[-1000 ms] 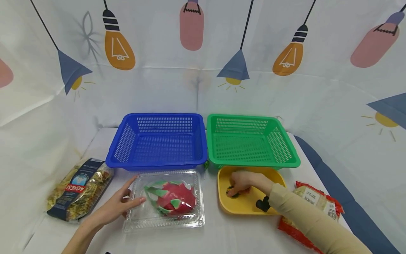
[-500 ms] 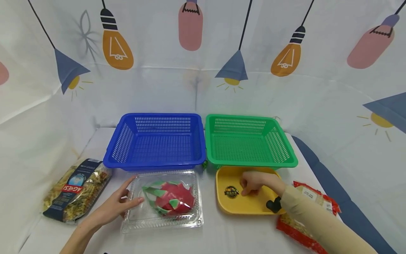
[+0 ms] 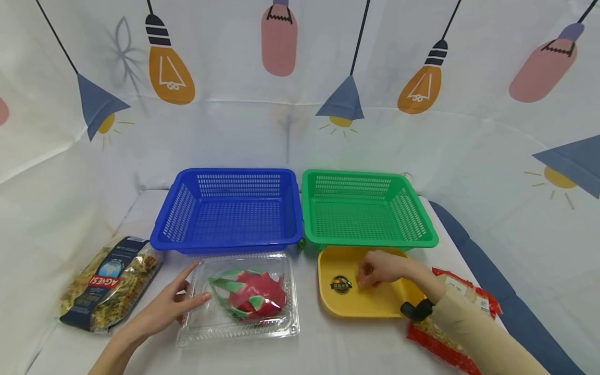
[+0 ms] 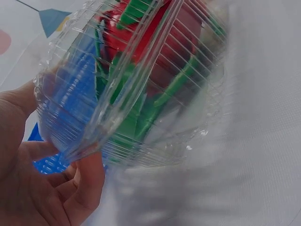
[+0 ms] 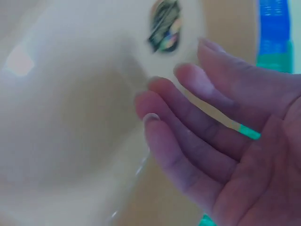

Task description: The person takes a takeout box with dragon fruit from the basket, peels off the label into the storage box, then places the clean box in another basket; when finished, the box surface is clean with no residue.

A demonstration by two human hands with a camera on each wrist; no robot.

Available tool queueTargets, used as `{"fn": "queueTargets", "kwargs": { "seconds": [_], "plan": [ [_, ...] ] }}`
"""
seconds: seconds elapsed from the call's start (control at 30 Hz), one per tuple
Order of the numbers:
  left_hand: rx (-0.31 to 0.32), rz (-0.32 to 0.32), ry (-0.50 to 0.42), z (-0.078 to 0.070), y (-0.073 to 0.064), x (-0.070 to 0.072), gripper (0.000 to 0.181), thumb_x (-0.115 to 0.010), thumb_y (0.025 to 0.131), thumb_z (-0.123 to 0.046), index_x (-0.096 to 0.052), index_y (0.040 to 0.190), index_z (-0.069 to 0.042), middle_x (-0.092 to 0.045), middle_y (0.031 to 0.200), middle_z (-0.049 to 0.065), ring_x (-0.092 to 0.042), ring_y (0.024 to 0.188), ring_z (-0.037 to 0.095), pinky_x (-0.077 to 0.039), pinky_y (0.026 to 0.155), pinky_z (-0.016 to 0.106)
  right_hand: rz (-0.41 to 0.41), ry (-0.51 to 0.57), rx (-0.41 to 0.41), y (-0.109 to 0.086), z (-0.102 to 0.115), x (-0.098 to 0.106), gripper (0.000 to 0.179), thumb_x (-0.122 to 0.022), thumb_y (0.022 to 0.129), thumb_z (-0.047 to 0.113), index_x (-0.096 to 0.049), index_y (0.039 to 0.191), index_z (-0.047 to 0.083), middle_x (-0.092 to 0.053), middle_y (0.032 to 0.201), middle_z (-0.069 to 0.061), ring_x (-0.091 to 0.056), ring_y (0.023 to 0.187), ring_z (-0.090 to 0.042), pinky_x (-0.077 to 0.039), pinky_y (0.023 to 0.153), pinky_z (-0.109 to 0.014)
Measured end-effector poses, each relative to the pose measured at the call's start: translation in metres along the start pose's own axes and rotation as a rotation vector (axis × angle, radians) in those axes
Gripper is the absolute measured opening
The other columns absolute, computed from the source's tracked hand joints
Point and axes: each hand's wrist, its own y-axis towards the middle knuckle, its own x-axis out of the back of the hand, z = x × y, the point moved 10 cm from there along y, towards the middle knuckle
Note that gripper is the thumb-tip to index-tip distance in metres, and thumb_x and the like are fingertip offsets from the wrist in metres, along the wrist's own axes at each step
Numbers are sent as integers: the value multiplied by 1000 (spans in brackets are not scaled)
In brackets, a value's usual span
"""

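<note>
A clear plastic clamshell box [image 3: 199, 324] lies at the table's middle in the head view, a pink-red dragon fruit [image 3: 258, 294] with green scales inside it. My left hand [image 3: 171, 302] holds the box's left edge; in the left wrist view the fingers [image 4: 89, 181] curl against its rim. Over the yellow tray [image 3: 333, 307], my right hand [image 3: 382, 268] hovers or touches with loosely bent fingers, holding nothing visible. A round dark sticker [image 3: 341, 284] shows on the tray floor, left of that hand. The right wrist view shows the fingers [image 5: 162, 146] relaxed above the tray.
Behind stand a blue basket [image 3: 227, 242] and a green basket [image 3: 370, 237], side by side. A bag of pasta [image 3: 110, 286] lies at the left. On the right, a red-edged bag [image 3: 442, 338] lies partly under my right forearm. A patterned cloth hangs at the back.
My right hand has moved right, away from the sticker, uncovering it. My left hand stays on the clamshell box. The head view has shifted slightly.
</note>
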Motion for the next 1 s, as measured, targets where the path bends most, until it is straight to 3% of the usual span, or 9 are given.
{"fn": "queueTargets", "kwargs": {
  "seconds": [0.2, 0.47, 0.7, 0.83, 1.0],
  "plan": [
    [2, -19, 21, 0, -2, 2, 88, -66, 98, -29, -6, 162, -15, -38, 96, 9, -47, 58, 10, -52, 50, 33, -108, 53, 87, -12, 35, 3, 16, -64, 99, 20, -70, 94, 6, -67, 84, -5, -61, 73, -15, -54, 65, -24],
    [-5, -33, 46, -1, -2, 2, 86, -64, 99, -29, -7, 162, -15, -41, 100, 10, -51, 64, 11, -53, 51, 33, -277, 115, 139, -9, 78, 0, 23, -61, 101, 26, -66, 114, 8, -69, 93, -1, -64, 83, -13, -55, 74, -26],
    [-60, 5, 54, -4, -7, 2, 87, -64, 98, -24, -5, 161, -14, -42, 108, 16, -60, 75, 16, -56, 53, 37, -232, 383, 145, 11, 104, -25, 44, -62, 100, 26, -50, 138, 6, -66, 111, -12, -68, 95, -27, -57, 79, -36],
    [-89, 15, 47, -5, -10, 1, 88, -65, 97, -21, -4, 161, -13, -42, 108, 17, -59, 79, 17, -57, 54, 37, -206, 388, 102, 23, 112, -42, 62, -63, 99, 34, -36, 149, 9, -60, 128, -15, -64, 108, -25, -54, 91, -39],
    [-97, 18, 49, -6, -12, 0, 89, -65, 98, -21, -3, 161, -11, -41, 110, 18, -59, 80, 16, -57, 54, 37, -160, 339, 130, 37, 124, -62, 79, -61, 99, 40, -17, 159, 13, -52, 137, -18, -63, 111, -24, -55, 90, -36]
  ]
}}
